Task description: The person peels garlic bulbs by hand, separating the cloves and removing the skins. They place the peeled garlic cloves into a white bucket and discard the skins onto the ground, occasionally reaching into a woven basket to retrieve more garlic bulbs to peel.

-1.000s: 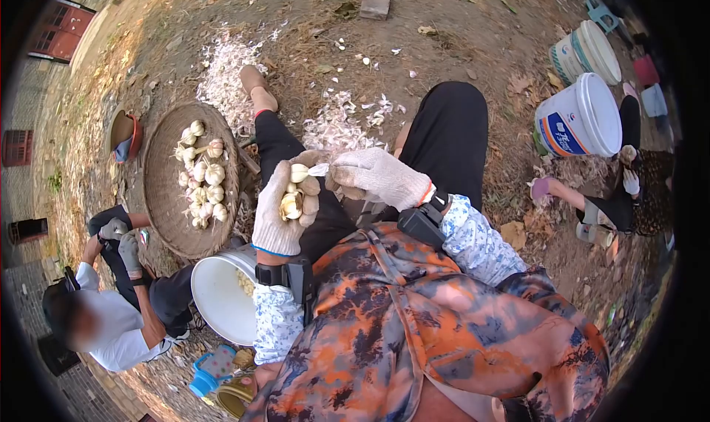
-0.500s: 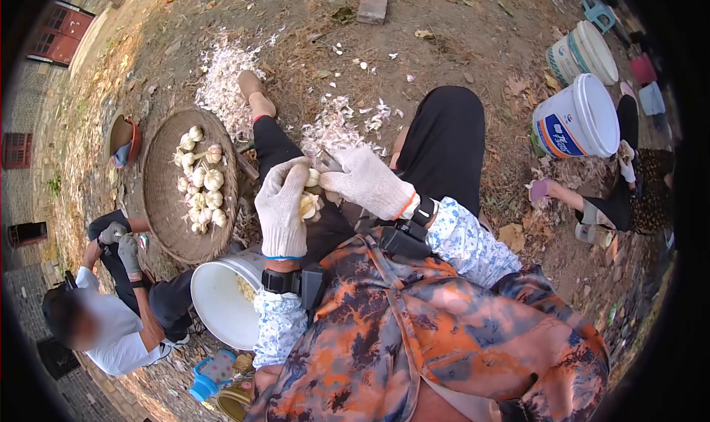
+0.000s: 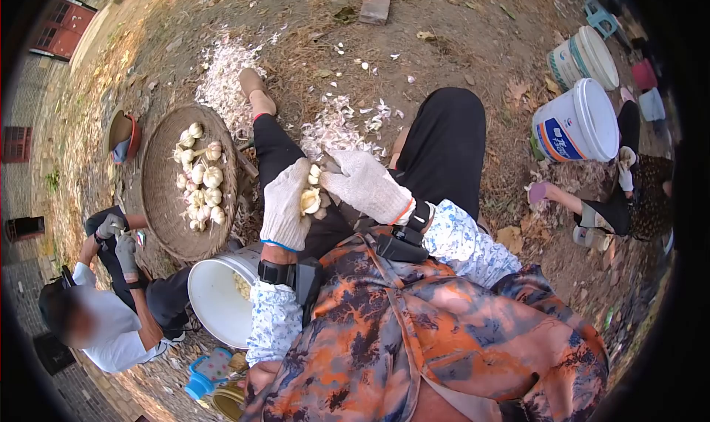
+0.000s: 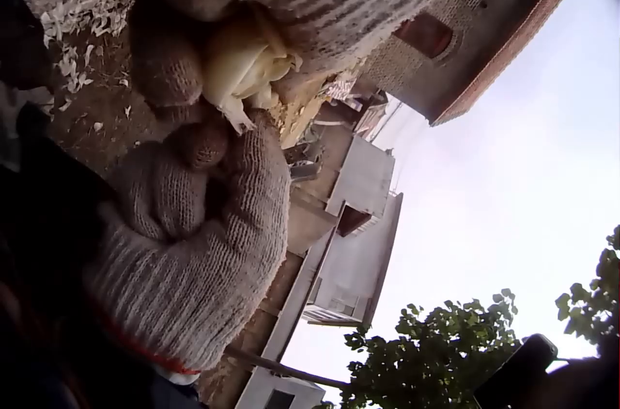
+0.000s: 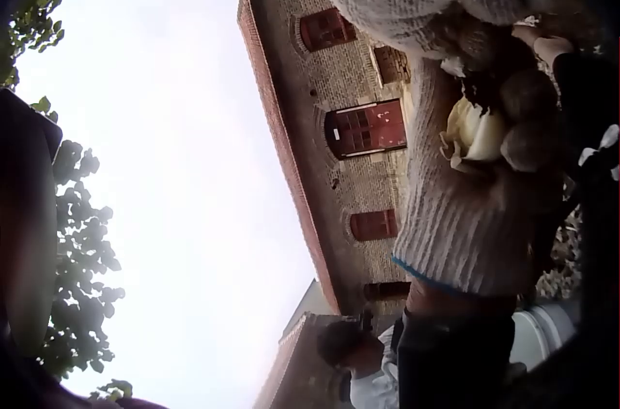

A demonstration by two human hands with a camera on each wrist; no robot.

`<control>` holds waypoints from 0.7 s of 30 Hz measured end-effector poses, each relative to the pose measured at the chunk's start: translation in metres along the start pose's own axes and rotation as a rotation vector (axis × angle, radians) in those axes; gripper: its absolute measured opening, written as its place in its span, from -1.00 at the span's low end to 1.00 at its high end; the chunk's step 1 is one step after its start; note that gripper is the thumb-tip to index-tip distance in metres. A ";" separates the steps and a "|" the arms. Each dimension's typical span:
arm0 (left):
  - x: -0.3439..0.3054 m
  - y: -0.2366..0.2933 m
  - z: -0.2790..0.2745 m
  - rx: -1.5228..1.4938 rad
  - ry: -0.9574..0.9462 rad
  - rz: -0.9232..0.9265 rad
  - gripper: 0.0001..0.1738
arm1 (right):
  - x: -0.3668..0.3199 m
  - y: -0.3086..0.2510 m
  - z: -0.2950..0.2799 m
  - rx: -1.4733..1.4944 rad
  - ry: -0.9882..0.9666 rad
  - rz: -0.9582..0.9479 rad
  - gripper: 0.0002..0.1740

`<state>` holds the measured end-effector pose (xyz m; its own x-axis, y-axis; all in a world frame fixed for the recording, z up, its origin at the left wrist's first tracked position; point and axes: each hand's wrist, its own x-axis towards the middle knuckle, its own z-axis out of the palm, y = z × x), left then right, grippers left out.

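My gloved left hand (image 3: 283, 211) holds a partly opened garlic bulb (image 3: 310, 201) in its curled fingers, with pale cloves and loose skin showing. Above it, a small white garlic clove (image 3: 315, 173) sits at the left thumb. My gloved right hand (image 3: 372, 190) meets it from the right, thumb and curled fingers pinching at the clove; its fingertips are partly hidden. In the left wrist view, torn skin hangs from the bulb (image 4: 242, 70), close over the right fingertips. The right wrist view also shows the bulb (image 5: 475, 131) against the left palm.
A round woven basket (image 3: 164, 207) of whole garlic bulbs stands at the left. Below it, a white bucket (image 3: 211, 300) contains peeled cloves. Garlic skins (image 3: 333, 130) litter the ground between the legs. Lidded buckets (image 3: 573, 122) stand right; one person sits at each side.
The right hand has gone from drawing a white piece of skin away to working close against the left hand. The left hand has turned, showing more of its back; the bulb stays in it.
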<state>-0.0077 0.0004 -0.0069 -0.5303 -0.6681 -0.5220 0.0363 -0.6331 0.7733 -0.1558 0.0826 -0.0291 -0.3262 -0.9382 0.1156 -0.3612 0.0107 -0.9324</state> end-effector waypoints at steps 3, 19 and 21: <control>-0.001 -0.002 0.002 0.067 -0.047 -0.072 -0.61 | 0.002 -0.002 0.000 -0.010 -0.017 0.065 -0.76; 0.005 0.000 -0.021 -0.325 -0.200 -0.122 -0.59 | 0.000 0.010 -0.013 0.946 -0.253 0.487 -0.81; -0.002 0.004 -0.018 -0.224 -0.150 -0.048 -0.56 | 0.000 0.013 -0.015 0.710 -0.188 0.352 -0.78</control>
<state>0.0083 -0.0079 -0.0090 -0.6545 -0.5806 -0.4842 0.1858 -0.7444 0.6414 -0.1734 0.0874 -0.0358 -0.1425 -0.9639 -0.2251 0.3955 0.1530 -0.9056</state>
